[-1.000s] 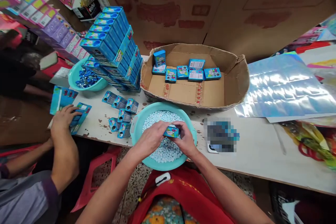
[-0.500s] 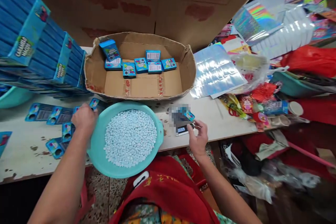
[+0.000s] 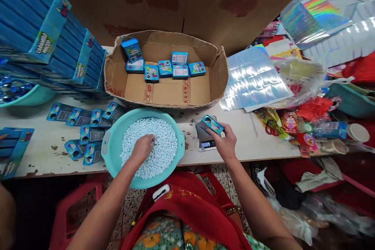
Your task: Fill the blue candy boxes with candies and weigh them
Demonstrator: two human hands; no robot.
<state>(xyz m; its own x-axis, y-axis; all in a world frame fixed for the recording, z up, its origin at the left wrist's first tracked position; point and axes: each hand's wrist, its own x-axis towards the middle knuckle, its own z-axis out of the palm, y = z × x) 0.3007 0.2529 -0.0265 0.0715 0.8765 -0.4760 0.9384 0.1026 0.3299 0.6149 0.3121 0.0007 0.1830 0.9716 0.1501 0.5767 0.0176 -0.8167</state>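
My left hand (image 3: 143, 149) is in the turquoise basin (image 3: 113, 164), its fingers closed on the small pale-blue candies (image 3: 159, 156); what lies inside the grip is hidden. My right hand (image 3: 227, 140) holds a small blue candy box (image 3: 211, 124) by its right end, thumb in front. A round opening shows at the box's left end. Just below the box is a small digital scale (image 3: 207, 145) with a lit display, partly covered by the box and blurred. Several similar blue boxes (image 3: 92, 134) with round openings lie on the table left of the basin.
Behind the basin stands a cut-down carton (image 3: 166, 99) with several blue boxes inside. Stacked blue display boxes (image 3: 43, 43) rise at left, beside another turquoise basin (image 3: 41, 95). Shiny sheets (image 3: 254, 78) and packets lie at right. Another person's hand (image 3: 2, 136) shows at the left edge.
My left hand has moved right, from the blue boxes into the candies. My right hand, open beside the scale before, now grips the blue box over it. The view has shifted leftward.
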